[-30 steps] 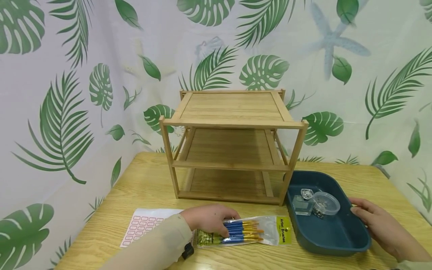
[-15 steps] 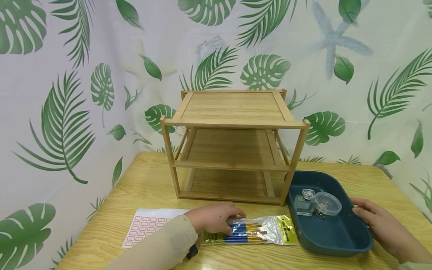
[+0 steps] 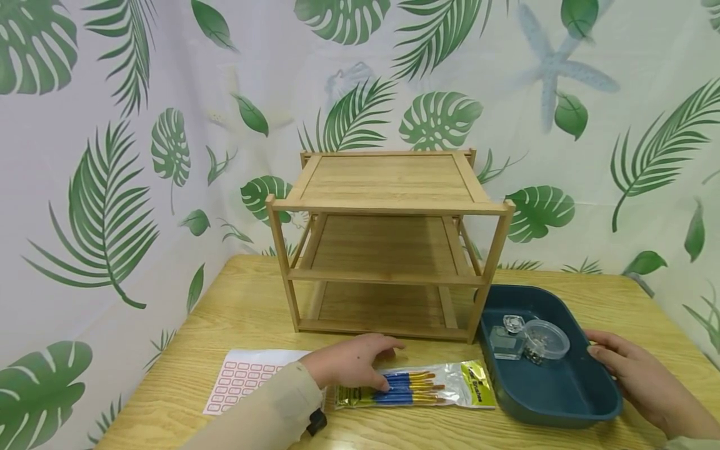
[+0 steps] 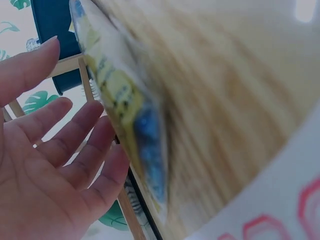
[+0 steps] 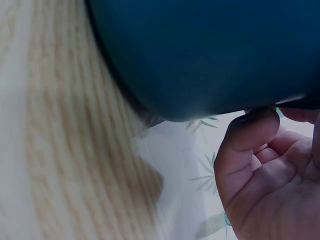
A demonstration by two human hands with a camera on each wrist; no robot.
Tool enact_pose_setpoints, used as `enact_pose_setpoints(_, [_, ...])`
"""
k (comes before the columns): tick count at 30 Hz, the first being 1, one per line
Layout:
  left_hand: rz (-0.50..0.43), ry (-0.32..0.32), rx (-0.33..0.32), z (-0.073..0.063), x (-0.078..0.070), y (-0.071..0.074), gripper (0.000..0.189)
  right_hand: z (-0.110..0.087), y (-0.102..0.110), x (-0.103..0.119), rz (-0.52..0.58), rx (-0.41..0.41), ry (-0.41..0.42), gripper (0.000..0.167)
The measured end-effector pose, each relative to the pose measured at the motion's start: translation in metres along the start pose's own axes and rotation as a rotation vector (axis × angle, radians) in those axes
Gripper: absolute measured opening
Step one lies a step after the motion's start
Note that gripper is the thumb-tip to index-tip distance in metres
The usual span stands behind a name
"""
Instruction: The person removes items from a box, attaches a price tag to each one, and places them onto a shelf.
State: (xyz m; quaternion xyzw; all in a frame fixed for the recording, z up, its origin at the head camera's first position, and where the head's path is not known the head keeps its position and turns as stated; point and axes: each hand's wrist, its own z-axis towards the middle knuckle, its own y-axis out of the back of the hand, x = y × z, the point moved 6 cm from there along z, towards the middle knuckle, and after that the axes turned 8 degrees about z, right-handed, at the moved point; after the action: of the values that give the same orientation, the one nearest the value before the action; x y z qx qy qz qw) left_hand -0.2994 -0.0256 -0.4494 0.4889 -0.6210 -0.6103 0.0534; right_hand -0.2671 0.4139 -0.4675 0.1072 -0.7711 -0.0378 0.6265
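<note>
The light wooden table (image 3: 236, 306) carries everything; at its back stands the three-tier bamboo shelf rack (image 3: 388, 244), its shelves bare; just right of the rack's front leg sits the dark teal plastic tray (image 3: 557, 394), holding a round clear lidded tub (image 3: 544, 339) and a small glass bottle (image 3: 505, 341); at the front left lies a white sheet of red-outlined labels (image 3: 242, 378). Between sheet and tray lies the clear plastic pack of blue-handled artist brushes (image 3: 416, 390), flat on the table. A second ago the left hand (image 3: 351, 365) lay curled over the pack's near end; now its fingers (image 4: 75, 135) are straightened and spread, lifted so that only the tips seem to touch the handles; by my judgement it has let go or is re-setting its hold, so the pack is not yet picked up. The right hand (image 3: 635, 375) has kept its place, thumb (image 5: 245, 145) pressed against the tray's right rim, fingers loosely extended, steadying it.
</note>
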Motion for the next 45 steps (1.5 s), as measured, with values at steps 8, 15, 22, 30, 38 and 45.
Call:
enact_pose_setpoints(8, [-0.022, -0.004, -0.056, -0.007, 0.002, 0.006, 0.073, -0.001, 0.000, 0.000, -0.017, -0.013, -0.004, 0.068])
enact_pose_setpoints(15, [-0.052, 0.008, -0.117, -0.015, 0.006, 0.011, 0.072, -0.002, 0.002, 0.002, -0.136, -0.062, -0.008, 0.069])
enact_pose_setpoints(22, [-0.068, 0.015, -0.165, -0.025, 0.008, 0.017, 0.070, -0.003, 0.006, 0.007, -0.257, -0.139, 0.030, 0.069])
enact_pose_setpoints(30, [-0.078, 0.012, -0.216, -0.036, 0.012, 0.024, 0.066, -0.012, 0.002, 0.026, -0.379, -0.241, 0.127, 0.060])
enact_pose_setpoints(38, [-0.138, 0.022, -0.258, -0.054, 0.018, 0.029, 0.067, -0.024, -0.010, 0.049, -0.492, -0.308, 0.239, 0.057])
enact_pose_setpoints(45, [-0.110, 0.060, -0.337, -0.078, 0.026, 0.038, 0.069, -0.034, -0.053, 0.085, -0.556, -0.248, 0.340, 0.048])
